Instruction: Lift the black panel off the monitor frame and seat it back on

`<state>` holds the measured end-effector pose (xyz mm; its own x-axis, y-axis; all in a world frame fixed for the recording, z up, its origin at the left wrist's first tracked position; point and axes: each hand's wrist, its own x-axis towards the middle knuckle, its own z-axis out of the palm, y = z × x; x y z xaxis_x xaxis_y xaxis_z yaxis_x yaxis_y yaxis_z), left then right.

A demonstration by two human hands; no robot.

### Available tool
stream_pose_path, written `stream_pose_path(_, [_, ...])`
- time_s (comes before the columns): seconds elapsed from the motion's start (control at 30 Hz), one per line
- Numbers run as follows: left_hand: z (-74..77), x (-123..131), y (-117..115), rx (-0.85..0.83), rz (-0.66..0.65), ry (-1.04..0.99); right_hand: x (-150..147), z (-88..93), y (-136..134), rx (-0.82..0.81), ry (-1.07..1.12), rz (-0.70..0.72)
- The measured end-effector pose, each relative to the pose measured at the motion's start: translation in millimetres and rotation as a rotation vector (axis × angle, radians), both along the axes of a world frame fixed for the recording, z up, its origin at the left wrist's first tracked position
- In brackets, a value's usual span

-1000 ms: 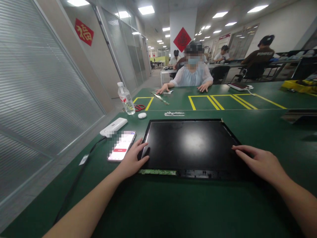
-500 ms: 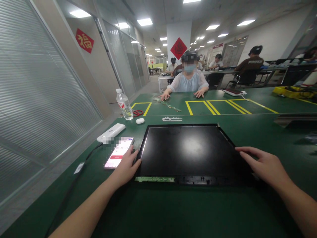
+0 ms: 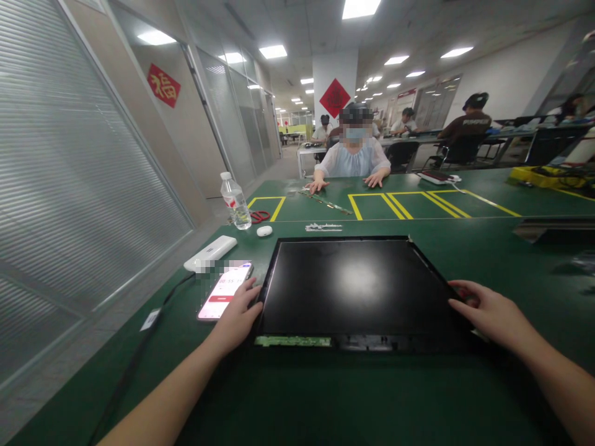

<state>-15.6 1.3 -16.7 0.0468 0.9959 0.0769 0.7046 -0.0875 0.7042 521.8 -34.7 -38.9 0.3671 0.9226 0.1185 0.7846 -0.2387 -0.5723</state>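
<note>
A black flat display panel [image 3: 320, 291] in a dark frame lies before me, with a light glare on its screen. A green circuit strip [image 3: 292, 341] runs along the left part of its near edge. My left hand [image 3: 239, 313] holds the panel's left edge, thumb against the frame and fingers beside it. At the right edge, my right hand [image 3: 488, 313] grips with the thumb on the near side and curled fingers behind. The undersides of both grips are partly hidden. A lit phone [image 3: 225, 291] lies just left of my left hand.
A white power bank [image 3: 211, 253] with a black cable, a white earbud case [image 3: 264, 231], a water bottle [image 3: 235, 201] and red-handled scissors [image 3: 260, 216] stand at left. White scraps [image 3: 323, 227] lie beyond the panel. Opposite sits a masked person [image 3: 354, 155], hands on the table near a thin strip [image 3: 325, 202].
The view has tilted up slightly. My right fingers have curled further around the panel's right edge. Across the table, the thin strip has shifted slightly right, and the person's hand near it has moved.
</note>
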Motion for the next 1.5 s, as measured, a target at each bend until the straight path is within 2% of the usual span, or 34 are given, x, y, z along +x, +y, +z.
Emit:
stream_pose_path(0.1, [8.2,7,-6,-0.057,0.120,-0.227,-1,0.7,0,0.006,-0.004,-0.021])
stream_pose_path(0.27, [29.1,24,-17,-0.356,0.332,-0.740,1,0.4,3,0.002,-0.023,-0.040])
stream_pose_path(0.4, [37.9,34,-23,-0.422,0.411,-0.912,-1,0.6,3,-0.035,-0.038,-0.047])
stream_pose_path(0.6, [37.4,40,-24,-0.423,0.454,-0.969,-9,8.9,0,-0.078,-0.056,-0.060])
stream_pose_path(0.7, [34.0,40,-22,-0.413,0.428,-0.998,-10,10.2,1,-0.115,-0.041,-0.065])
stream_pose_path(0.87, [29.8,39,-20,-0.413,0.401,-1.064,-6,2.6,2,-0.066,-0.056,-0.071])
stream_pose_path(1.07, [24.5,37,-19,-0.438,0.302,-1.106,-7,4.1,1,-0.064,-0.065,-0.066])
stream_pose_path(1.23, [17.9,31,-20,-0.462,0.266,-1.058,-9,4.9,0,-0.058,-0.055,-0.069])
stream_pose_path(1.5, [27.0,33,-22,-0.452,0.242,-0.958,-12,9.2,0,-0.109,-0.081,-0.053])
